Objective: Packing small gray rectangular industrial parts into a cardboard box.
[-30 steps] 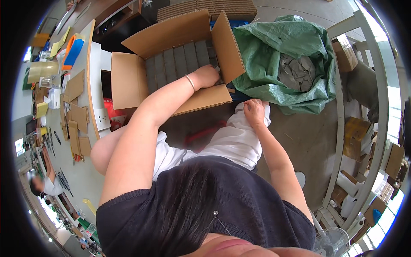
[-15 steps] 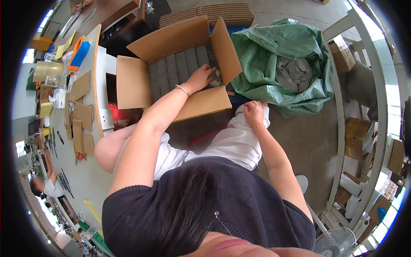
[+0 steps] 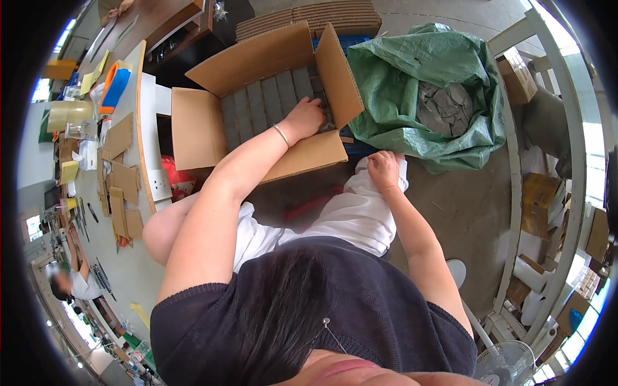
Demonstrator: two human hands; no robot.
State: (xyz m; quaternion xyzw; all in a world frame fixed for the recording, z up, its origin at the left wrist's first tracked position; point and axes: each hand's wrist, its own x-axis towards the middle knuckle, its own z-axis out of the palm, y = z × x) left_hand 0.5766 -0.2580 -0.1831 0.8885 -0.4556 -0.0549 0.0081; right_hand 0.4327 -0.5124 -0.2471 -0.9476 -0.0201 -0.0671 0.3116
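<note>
An open cardboard box [image 3: 199, 138] stands in front of me, its flaps spread. Long dark grey blocks [image 3: 270, 96] lie packed side by side in it. My left hand [image 3: 306, 120] reaches into the box's right end with curled fingers; their tips and whatever they grip are hidden among the grey pieces. My right hand [image 3: 384, 170] rests on my white-clothed knee, fingers loosely bent and holding nothing. Just beyond it sits an open green woven sack [image 3: 380, 71] with flat, crumpled grey pieces [image 3: 444, 108] inside.
Flattened cardboard [image 3: 309, 19] is stacked behind the box. To the left runs a worktable [image 3: 122, 270] with cardboard scraps, tape and tools. A pale metal frame [image 3: 515, 193] stands at the right, a fan [image 3: 505, 363] at the lower right. Another person [image 3: 84, 286] sits far left.
My left hand has settled lower in the box's right end, its fingers curling further down and covering loose grey pieces seen before. The right hand stays on the knee.
</note>
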